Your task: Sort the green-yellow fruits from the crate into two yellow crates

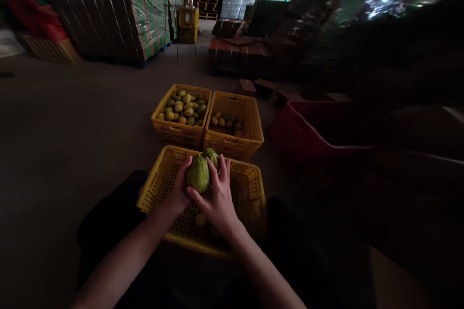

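2 bare hands are together over a yellow perforated plastic crate point(155, 186) that stands between the person's dark-clad knees, clamped on a ribbed, oval green fruit point(197, 174) held above the crate's middle. Left hand point(180, 186) presses its thumb along the fruit's left side, its other fingers hidden from view; right hand point(219, 190) has its thumb under the near end and its index finger along the right side, the remaining fingers raised. Another green fruit point(211, 157) shows just behind, next to the right fingertips; whether they grip it, I cannot tell. Below, a dim yellowish fruit point(200, 219) lies inside the crate. Beyond stand 2 more crates side by side: a yellow crate heaped with green-yellow fruit point(189, 112) at left, and a yellow crate with fewer fruits point(232, 146) at right. Farther right sits a deep-red plastic bin point(293, 137).
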Demonstrator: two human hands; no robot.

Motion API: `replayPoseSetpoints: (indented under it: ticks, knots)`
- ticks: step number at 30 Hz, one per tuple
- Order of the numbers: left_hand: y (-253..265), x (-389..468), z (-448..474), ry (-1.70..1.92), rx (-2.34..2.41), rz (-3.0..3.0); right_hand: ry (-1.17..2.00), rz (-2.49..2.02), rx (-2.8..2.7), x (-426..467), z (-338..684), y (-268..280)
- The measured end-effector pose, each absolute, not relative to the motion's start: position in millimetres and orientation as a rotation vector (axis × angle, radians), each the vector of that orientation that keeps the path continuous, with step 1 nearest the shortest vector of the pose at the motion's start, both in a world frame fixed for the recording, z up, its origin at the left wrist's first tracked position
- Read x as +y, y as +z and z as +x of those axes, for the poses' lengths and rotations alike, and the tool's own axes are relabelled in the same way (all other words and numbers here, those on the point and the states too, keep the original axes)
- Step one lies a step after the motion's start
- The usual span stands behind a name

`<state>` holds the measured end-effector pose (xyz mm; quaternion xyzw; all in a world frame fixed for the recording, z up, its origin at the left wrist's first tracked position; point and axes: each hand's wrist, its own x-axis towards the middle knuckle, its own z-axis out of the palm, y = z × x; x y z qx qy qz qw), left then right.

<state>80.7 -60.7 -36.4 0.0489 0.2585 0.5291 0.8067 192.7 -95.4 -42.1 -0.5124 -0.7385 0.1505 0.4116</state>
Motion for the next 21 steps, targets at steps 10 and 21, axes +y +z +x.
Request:
replayPoseSetpoints:
  ticks: [10,21]
  knots:
    - [-23,-49,72,1.213,0.486,0.111,0.067,-0.984,-1.774,-103,182,-37]
    - [-9,-45,59,1.537,0.804,0.555,0.777,-1.075,-1.405,-81,211,-34]
